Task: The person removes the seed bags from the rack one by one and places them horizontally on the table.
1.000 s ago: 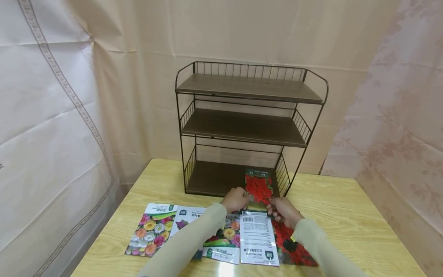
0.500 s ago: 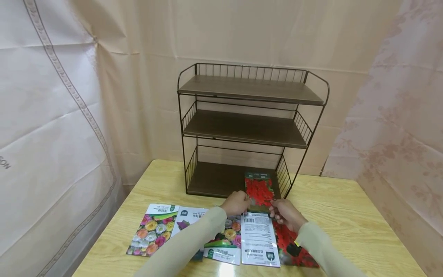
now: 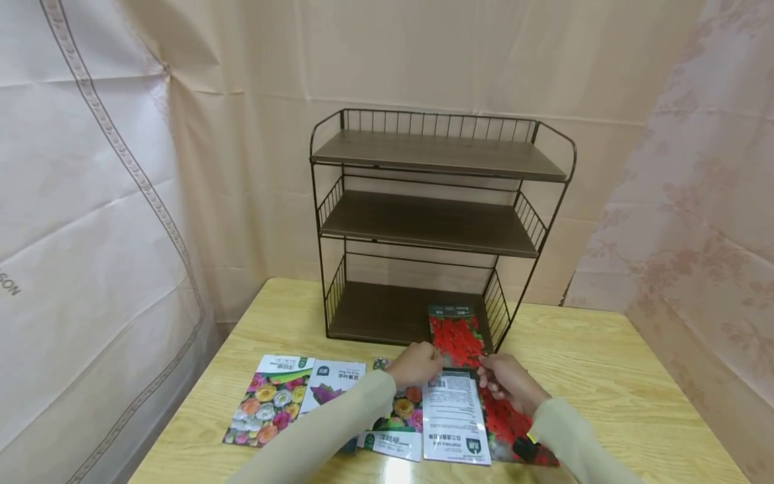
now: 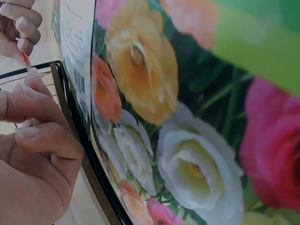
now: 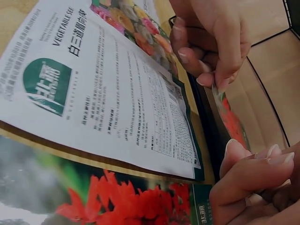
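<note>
A seed packet with red flowers (image 3: 456, 339) and a dark green top band lies over the right front part of the rack's bottom shelf. My left hand (image 3: 416, 365) pinches its near left corner. On the near right corner, the thumb and fingers of my right hand (image 3: 510, 382) grip the edge. In the right wrist view this red packet (image 5: 232, 119) shows edge-on between both hands. Just below, a white packet with printed text (image 3: 455, 423) lies on the table. Another red-flower packet (image 3: 508, 423) is partly covered by my right forearm.
The dark three-tier wire rack (image 3: 432, 218) stands at the table's back. Left of the white packet lie a multicoloured flower packet (image 3: 404, 410), a packet with a purple plant (image 3: 329, 383) and another flower packet (image 3: 269, 400). Curtains hang behind and beside the wooden table (image 3: 605, 383).
Both hands have drawn the red-flower packet slightly toward me, so its top edge sits nearer the front of the bottom shelf. The packets on the table stay where they were.
</note>
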Demonstrator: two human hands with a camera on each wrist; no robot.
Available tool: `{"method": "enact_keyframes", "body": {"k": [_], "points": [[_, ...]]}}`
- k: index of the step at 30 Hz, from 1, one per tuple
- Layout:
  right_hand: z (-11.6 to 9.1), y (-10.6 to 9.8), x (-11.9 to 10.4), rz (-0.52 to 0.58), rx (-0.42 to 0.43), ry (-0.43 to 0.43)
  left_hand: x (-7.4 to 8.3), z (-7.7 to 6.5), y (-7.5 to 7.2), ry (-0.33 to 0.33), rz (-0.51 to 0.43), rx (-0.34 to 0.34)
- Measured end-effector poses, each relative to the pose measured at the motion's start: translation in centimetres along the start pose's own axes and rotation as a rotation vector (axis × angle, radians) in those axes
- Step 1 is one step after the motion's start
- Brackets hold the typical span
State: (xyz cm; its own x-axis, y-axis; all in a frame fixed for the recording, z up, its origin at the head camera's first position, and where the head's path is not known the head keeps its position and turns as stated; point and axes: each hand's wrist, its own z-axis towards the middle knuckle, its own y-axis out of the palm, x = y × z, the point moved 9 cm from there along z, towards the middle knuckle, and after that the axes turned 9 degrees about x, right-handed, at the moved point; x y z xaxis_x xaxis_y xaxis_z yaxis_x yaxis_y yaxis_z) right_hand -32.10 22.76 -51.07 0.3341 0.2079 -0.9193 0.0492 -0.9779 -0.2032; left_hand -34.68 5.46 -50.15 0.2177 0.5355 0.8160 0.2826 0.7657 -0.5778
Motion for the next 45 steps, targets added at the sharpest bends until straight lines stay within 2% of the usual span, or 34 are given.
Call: {"method": "enact_keyframes", "body": {"k": [19,27,31,35,38,45], "points": [[-1.7,-0.5,0.6,-0.012,-0.063,-0.025,1.3,-2.2,0.6,0.041,0.048,0.029],[-2.0,-1.1,1.6,0.014,-0.072,-0.005,2.2,-3.2,1.1,0.068,0.025,-0.005],[-2.3,-1.4,1.9,0.014,-0.09,-0.008,2.8,-3.3,1.4,0.097,0.039,0.017],[-2.5,-1.6,2.1,0.017,-0.109,-0.02,2.5,-3.4,2.1,0.079,0.047,0.022],[-2.8,-1.8,2.3,0.02,-0.114,-0.018,2.3,-3.5,2.6,0.071,0.049,0.006],[-3.5,-2.3,2.8,0.033,-0.122,0.004,3.2,-4.0,2.9,0.118,0.061,-0.008]]}}
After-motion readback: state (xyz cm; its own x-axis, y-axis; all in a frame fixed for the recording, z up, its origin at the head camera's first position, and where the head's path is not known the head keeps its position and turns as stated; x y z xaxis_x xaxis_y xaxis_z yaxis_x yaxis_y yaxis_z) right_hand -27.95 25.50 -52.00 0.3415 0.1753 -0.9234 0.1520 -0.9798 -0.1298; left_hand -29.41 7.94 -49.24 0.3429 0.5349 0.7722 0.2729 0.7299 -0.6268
